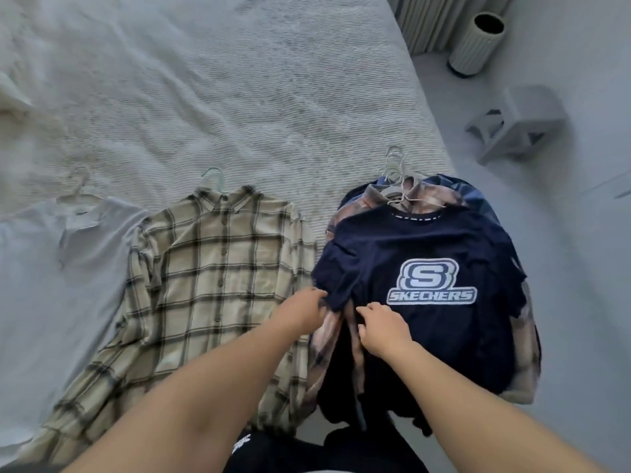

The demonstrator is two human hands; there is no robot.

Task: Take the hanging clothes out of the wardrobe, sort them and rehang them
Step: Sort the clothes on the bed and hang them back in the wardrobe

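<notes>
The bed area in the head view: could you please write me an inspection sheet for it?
Surface: white textured bedspread, rumpled, covering the bed.
Job's things: white collared shirt on a pale hanger at left; beige and black plaid button shirt on a pale green hanger beside it; at right, a pile of hangered garments topped by a navy Skechers T-shirt, with a pink-brown bleached plaid shirt beneath.
Clutter: nothing seen on the bed besides clothes.
Grippers: left hand grips the navy T-shirt's sleeve edge; right hand has its fingers curled into the pile's fabric.
Cables: nothing seen.
Surroundings: white ribbed cylinder and small grey stool on the floor at right.
</notes>
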